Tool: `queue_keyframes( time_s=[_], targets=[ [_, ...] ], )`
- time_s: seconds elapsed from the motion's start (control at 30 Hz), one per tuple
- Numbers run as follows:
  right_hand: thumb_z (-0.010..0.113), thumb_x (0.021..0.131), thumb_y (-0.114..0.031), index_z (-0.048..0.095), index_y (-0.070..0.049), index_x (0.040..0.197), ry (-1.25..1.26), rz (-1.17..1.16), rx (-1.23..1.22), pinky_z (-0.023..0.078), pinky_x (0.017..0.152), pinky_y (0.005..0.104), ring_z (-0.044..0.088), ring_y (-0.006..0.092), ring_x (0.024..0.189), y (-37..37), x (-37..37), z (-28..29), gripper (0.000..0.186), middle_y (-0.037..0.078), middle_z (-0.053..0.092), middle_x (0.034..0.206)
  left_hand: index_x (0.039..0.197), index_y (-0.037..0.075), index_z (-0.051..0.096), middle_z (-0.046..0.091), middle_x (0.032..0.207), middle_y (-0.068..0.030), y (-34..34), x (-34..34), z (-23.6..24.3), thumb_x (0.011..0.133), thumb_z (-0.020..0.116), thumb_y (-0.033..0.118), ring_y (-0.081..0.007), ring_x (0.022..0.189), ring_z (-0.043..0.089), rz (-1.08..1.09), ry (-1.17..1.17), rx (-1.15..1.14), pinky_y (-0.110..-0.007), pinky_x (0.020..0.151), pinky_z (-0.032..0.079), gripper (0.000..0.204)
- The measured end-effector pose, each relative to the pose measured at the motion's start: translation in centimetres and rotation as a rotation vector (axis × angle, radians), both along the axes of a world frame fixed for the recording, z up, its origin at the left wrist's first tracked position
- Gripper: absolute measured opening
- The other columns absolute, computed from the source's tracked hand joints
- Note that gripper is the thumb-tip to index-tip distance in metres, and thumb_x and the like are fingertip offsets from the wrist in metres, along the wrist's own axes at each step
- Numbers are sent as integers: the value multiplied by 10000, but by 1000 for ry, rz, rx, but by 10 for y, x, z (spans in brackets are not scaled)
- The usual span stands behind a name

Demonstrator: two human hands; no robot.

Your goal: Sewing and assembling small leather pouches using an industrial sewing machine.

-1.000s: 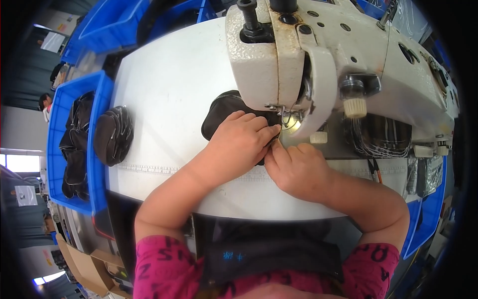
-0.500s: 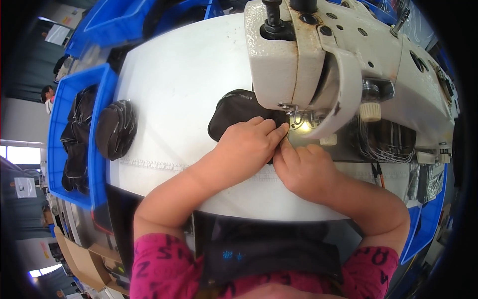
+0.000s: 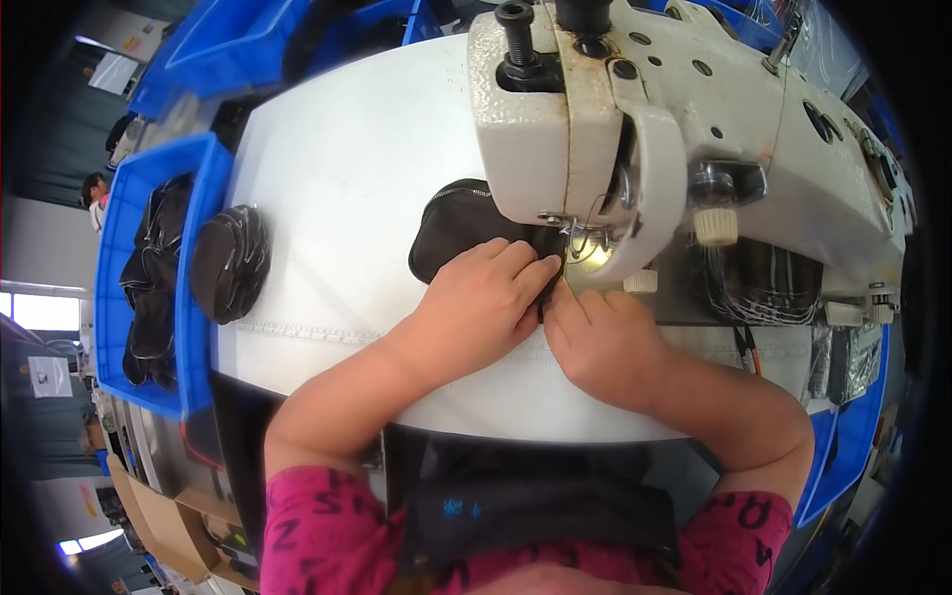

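At the left edge of the white work surface (image 3: 337, 198), a stack of dark pieces (image 3: 228, 263) is sitting close beside the blue bin (image 3: 203, 203); a knock from the left forearm could be tipping it over that edge. Further right, the left hand (image 3: 486, 302) is closing its bent fingers on the black pouch (image 3: 446, 238), and a heavy press there could be puckering the cloth or dragging it off line. The right hand (image 3: 605, 342) is meeting it fingertip to fingertip at the pouch's right end; whether it is truly pinching the edge, I cannot tell. Both sets of fingertips are lying just beside the presser foot (image 3: 577, 243) of the sewing machine (image 3: 526, 149), so a slip or an early start could be catching a finger. Toward the right edge, the snips (image 3: 751, 349) are lying where the right forearm could be brushing them.

The pouch is resting near the middle of the surface, well in from its front and left edges. Its left end is showing rounded, matt and fairly flat; a silvery zip is curving along its far side; its right end is disappearing under the machine head and fingers.
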State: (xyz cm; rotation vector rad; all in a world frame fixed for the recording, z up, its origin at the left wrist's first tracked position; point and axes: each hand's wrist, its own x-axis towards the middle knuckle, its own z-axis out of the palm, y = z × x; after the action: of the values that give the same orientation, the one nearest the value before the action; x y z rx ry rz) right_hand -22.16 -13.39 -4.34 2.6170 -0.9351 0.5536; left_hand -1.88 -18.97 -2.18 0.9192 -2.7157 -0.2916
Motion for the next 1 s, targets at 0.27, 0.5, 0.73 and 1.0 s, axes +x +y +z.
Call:
queue_keyframes(
  time_s=[0.27, 0.5, 0.73, 1.0],
  targets=[
    [679, 716, -128, 728, 32, 822, 24, 12, -2, 434, 529, 326, 576, 192, 636, 4, 0, -1, 198, 251, 728, 972, 1293, 20, 690, 651, 995, -71, 0, -2, 2, 767, 754, 69, -273, 892, 631, -46, 31, -43, -370, 741, 544, 533],
    [676, 714, -131, 735, 38, 843, 57, 19, -11, 419, 526, 330, 567, 189, 630, 5, -1, -2, 221, 263, 733, 993, 1267, 8, 688, 637, 945, -56, 4, -7, -3, 807, 720, 142, -246, 854, 630, -20, -52, -172, -344, 679, 531, 480],
    [675, 741, -136, 745, 46, 919, 23, -44, 24, 500, 580, 344, 632, 226, 698, -1, -2, -4, 264, 261, 722, 1057, 1267, -8, 679, 682, 1027, -97, -2, -12, -12, 828, 708, 162, -293, 972, 683, 32, -92, -282, -365, 773, 567, 472],
    [681, 754, -133, 748, 55, 942, 27, -46, 102, 517, 564, 340, 659, 220, 704, -1, -6, 1, 274, 289, 707, 1098, 1228, 52, 695, 605, 960, -52, -3, -3, -2, 742, 772, 97, -235, 905, 613, 27, 66, -95, -351, 799, 524, 494]
  ],
)
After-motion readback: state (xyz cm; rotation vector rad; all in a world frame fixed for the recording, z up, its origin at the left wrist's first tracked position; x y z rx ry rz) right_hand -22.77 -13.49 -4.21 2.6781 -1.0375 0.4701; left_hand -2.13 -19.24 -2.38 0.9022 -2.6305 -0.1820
